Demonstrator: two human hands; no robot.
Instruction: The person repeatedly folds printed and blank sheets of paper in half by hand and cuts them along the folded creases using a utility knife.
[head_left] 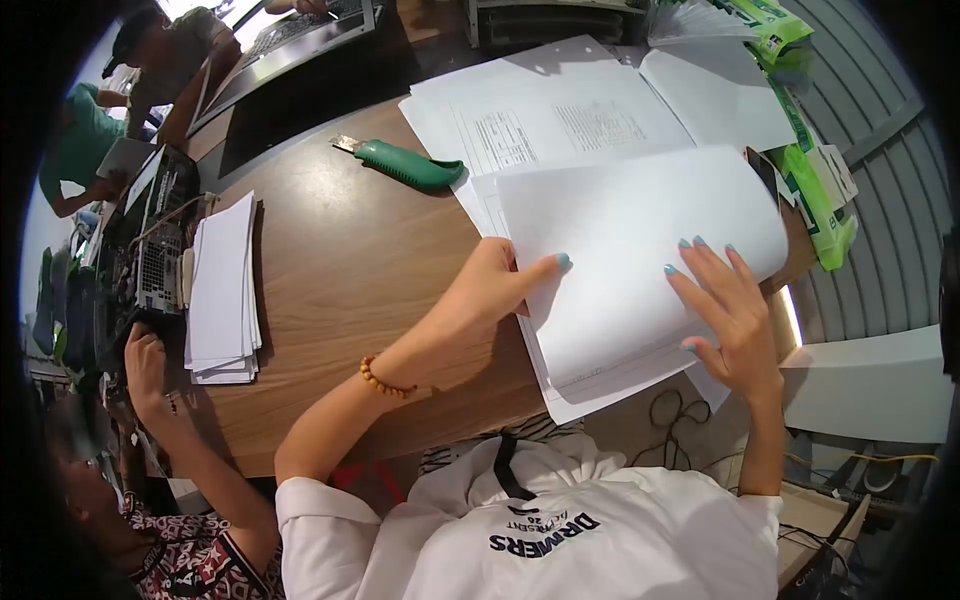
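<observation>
left hand (490, 290) pinches the near-left edge of the top sheaf of white paper (640, 250), thumb over and fingers hidden beneath, while the right hand (725, 310) lies flat and spread on the same sheets, gripping nothing; looks like squaring or leafing the stack, so the next move calls for a light, even hold so pages don't slide off the table (350, 260) edge. printed sheets (560, 125) lie behind, green cutter (405, 163) just beside them, torn green wrapper (820, 200) at right with its contents hidden, second paper pile (225, 290) well apart, co-worker's hand (145, 365) near it.
</observation>
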